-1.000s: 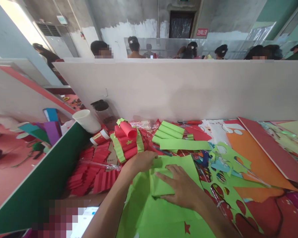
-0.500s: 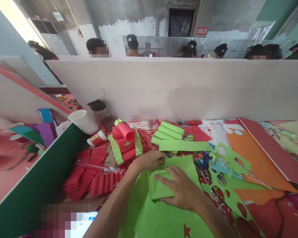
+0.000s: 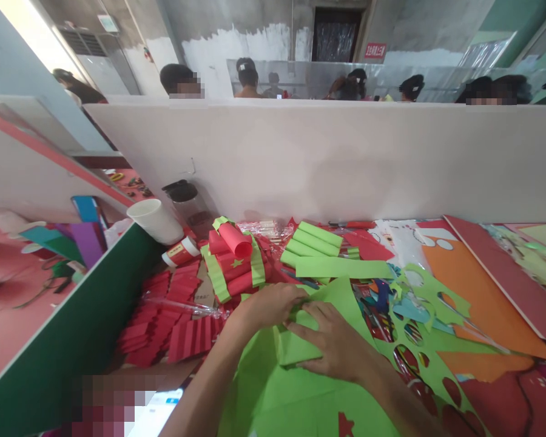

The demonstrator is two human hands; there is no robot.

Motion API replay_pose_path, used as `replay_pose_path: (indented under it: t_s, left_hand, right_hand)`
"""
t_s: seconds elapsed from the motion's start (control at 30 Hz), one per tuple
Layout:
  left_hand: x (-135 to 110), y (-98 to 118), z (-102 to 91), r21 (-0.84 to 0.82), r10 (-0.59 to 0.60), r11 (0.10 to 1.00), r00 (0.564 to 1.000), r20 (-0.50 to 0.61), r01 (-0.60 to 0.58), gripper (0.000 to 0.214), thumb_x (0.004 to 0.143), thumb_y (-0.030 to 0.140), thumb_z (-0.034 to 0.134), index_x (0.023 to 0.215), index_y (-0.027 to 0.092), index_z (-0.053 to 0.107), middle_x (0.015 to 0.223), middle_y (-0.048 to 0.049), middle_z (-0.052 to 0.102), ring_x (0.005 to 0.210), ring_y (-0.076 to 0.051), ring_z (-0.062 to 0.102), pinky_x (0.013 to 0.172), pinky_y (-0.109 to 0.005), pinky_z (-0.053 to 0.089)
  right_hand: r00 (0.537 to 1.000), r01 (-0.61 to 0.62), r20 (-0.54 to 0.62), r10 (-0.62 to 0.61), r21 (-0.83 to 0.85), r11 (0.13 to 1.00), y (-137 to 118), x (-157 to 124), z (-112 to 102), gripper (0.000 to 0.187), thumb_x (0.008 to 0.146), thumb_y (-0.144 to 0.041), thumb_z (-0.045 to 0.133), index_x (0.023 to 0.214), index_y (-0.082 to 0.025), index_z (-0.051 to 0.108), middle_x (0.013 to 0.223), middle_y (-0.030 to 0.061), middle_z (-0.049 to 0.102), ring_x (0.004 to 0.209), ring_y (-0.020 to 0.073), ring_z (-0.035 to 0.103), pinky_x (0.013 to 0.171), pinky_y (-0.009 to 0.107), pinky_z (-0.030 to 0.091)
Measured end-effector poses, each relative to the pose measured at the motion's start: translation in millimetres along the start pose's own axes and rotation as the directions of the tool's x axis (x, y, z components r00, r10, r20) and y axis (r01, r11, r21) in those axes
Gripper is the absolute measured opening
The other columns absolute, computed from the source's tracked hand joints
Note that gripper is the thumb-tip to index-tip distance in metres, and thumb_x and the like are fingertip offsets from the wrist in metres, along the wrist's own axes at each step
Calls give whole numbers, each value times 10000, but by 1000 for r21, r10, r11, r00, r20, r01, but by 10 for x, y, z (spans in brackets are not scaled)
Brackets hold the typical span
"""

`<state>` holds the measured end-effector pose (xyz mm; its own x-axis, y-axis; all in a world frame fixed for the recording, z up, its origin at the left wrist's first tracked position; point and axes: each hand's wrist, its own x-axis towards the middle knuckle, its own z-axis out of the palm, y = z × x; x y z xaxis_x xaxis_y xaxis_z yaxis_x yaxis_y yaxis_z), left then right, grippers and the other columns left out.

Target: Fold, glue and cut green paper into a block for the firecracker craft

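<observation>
A large light-green paper sheet (image 3: pixel 295 397) lies in front of me, with a folded green piece (image 3: pixel 295 349) on it. My left hand (image 3: pixel 279 305) has its fingers curled in at the far edge of the folded piece, pinching the green paper there; the fingertips are partly hidden. Flat over the folded piece rests my right hand (image 3: pixel 334 340), fingers spread and pressing on it. A small red star shape (image 3: pixel 346 423) shows on the sheet near the bottom. Just beyond my left hand stands a red and green paper model (image 3: pixel 235 261) with a gold star.
Pleated red paper strips (image 3: pixel 188 337) lie to the left, near a white cup (image 3: pixel 155 220), a small glue bottle (image 3: pixel 181 252) and a clear jug (image 3: pixel 191 203). Green rolls (image 3: pixel 313 240), scissors (image 3: pixel 477 328) and cut-out green scraps (image 3: pixel 437 376) lie rightward. A white partition (image 3: pixel 346 164) stands behind.
My view has shifted slightly. The left hand has moved a little closer to the right hand at the paper's far edge. The right hand stays spread on the folded piece.
</observation>
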<state>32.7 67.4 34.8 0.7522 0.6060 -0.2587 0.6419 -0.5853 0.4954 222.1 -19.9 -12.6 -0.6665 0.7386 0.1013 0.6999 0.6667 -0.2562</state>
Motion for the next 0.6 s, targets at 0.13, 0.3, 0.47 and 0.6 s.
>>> replay_pose_path:
  t_s: [0.13, 0.3, 0.47, 0.6]
  left_hand:
    - [38, -65, -26, -125, 93, 988, 995, 41, -87, 472, 752, 18, 456, 1122, 257, 625, 1023, -6, 721, 854, -182, 666, 664, -246, 481]
    - [-3, -80, -89, -147, 31, 989, 993, 111, -15, 401, 836, 177, 495, 1225, 238, 569, 998, -40, 707, 786, -196, 647, 608, -260, 472]
    - [-92, -109, 79, -67, -64, 995, 997, 49, 67, 309, 920, 269, 445, 1197, 237, 579, 970, -56, 711, 797, -210, 661, 615, -268, 467]
    - [-169, -51, 246, 1, -127, 992, 988, -85, 128, 376, 978, 255, 366, 1318, 268, 527, 1064, -81, 708, 885, -221, 684, 699, -286, 507]
  right_hand:
    - [998, 40, -45, -43, -48, 998, 7, 33, -22, 647, 888, -634, 533, 1462, -357, 419, 1388, 160, 471, 1275, 350, 418, 1017, 564, 370]
    - [991, 2, -130, -15, -103, 995, 34, 18, -11, 584, 878, -624, 559, 1384, -334, 516, 1417, 168, 426, 1340, 358, 360, 1073, 618, 303]
    - [983, -11, -185, -8, -100, 995, 46, -32, 25, 628, 860, -632, 578, 1415, -361, 465, 1535, 144, 308, 1422, 387, 252, 1100, 667, 255]
    - [977, -80, -200, 73, -30, 996, 112, -10, -34, 674, 872, -645, 542, 1412, -252, 449, 1569, 149, 288, 1439, 370, 250, 1124, 650, 254]
